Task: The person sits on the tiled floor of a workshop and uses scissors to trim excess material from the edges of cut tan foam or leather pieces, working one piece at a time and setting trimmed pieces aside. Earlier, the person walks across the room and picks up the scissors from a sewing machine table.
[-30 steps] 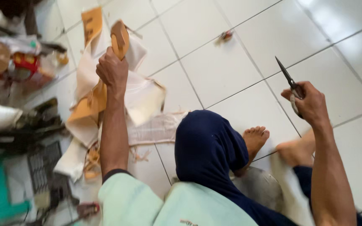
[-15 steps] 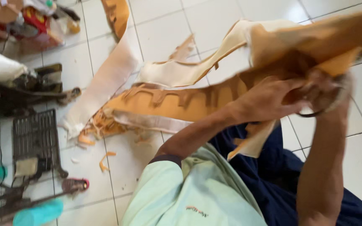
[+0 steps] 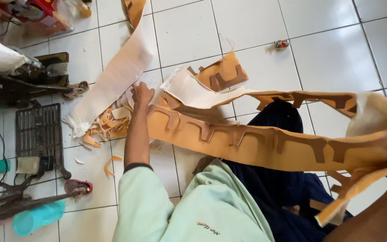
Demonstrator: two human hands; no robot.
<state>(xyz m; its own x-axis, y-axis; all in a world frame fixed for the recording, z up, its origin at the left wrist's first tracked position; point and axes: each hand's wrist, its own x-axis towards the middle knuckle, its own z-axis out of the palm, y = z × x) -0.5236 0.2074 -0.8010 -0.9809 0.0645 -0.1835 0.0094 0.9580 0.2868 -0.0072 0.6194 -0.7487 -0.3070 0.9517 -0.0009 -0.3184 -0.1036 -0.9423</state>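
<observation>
Down on the white tiled floor point(image 3: 247, 31), the left hand point(image 3: 142, 94) reaches out with fingers spread loosely, resting on a heap of small tan offcut scraps point(image 3: 110, 123) just beside a long cream-white strip of sheet material point(image 3: 117, 76). It grips nothing that can be made out. A long tan strip of foam-like sheet with hook-shaped cut-outs point(image 3: 265, 145) runs from near that hand across the dark blue trouser knee point(image 3: 278, 118) toward the right edge, where the right forearm point(image 3: 372, 219) shows; the right hand itself is hidden behind the strip, so its grip cannot be told. A black metal grate point(image 3: 36, 130) lies at left, a turquoise plastic cylinder point(image 3: 39, 217) below it.
</observation>
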